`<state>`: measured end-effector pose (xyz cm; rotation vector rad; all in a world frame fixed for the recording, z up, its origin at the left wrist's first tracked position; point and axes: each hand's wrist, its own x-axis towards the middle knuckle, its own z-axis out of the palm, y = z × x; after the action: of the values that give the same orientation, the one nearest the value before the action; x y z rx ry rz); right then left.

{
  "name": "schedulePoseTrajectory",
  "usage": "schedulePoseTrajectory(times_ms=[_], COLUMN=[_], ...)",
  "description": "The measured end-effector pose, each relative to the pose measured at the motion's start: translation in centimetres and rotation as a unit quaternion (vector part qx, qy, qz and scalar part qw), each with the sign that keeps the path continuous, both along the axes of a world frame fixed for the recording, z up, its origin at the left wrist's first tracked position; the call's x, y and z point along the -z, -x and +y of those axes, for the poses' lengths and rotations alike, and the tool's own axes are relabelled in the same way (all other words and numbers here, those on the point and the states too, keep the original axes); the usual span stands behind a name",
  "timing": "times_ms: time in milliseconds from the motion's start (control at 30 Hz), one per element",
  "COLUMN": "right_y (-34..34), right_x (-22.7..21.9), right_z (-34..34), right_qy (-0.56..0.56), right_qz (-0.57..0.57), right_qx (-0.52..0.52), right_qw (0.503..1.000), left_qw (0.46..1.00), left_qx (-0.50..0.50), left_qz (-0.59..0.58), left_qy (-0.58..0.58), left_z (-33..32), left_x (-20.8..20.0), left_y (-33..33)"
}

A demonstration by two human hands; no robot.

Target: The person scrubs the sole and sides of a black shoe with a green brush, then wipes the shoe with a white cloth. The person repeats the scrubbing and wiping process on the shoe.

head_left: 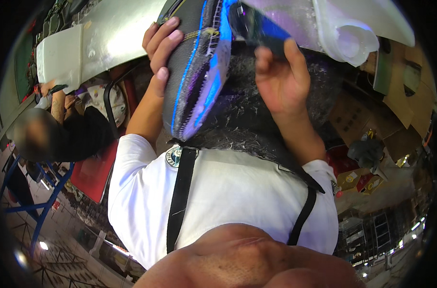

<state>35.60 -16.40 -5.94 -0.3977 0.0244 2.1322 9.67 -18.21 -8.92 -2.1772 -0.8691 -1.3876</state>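
A dark grey shoe upper [187, 72] stands nearly upright in front of my chest, with blue edge lines, a row of stitches and a pale, blue-lit sole side turned to the right. My left hand [163, 48] grips its left side, the fingers wrapped over the grey surface. Right of the upper, my right hand [283, 81] is raised with thumb and fingers closed round the lower end of a dark piece with a blue face [269, 31]. That piece is smeared by motion, so its kind cannot be made out, nor whether it touches the upper.
A pale, shiny worktable [112, 33] runs across the top. On its right is a white, rounded plastic-looking form [350, 43]. My black apron [249, 103] carries pale fibres. Another person [79, 132] works at the left, near a red seat [93, 170]. Cardboard boxes [360, 113] stand at right.
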Motion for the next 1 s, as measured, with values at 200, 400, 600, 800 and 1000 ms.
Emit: schedulePoseTrajectory(times_ms=[200,400,600,800,1000], right_y=[2.4,-1.3,-4.1,-4.2,-1.3], right_x=[0.7,-1.5,-3.3,-3.5,-2.1], right_z=[-0.8,-2.6,-3.4,-1.3,-1.3], right_qy=[-0.175,-0.440,-0.545,-0.203,-0.421], right_qz=[-0.122,-0.290,-0.310,-0.198,-0.378], right_qx=[0.027,0.042,-0.046,-0.083,0.044], right_qw=[0.977,0.849,0.778,0.955,0.823], left_qw=[0.994,0.992,0.990,0.994,0.995], left_qx=[-0.044,-0.034,-0.032,-0.048,-0.036], left_qz=[0.006,0.018,0.024,0.014,0.026], left_qy=[0.098,0.118,0.134,0.102,0.088], left_z=[-1.9,-2.6,-3.0,-2.5,-2.1], left_x=[-1.2,-1.5,-1.2,-1.2,-1.3], left_y=[-1.0,-1.2,-0.7,-1.3,-1.0])
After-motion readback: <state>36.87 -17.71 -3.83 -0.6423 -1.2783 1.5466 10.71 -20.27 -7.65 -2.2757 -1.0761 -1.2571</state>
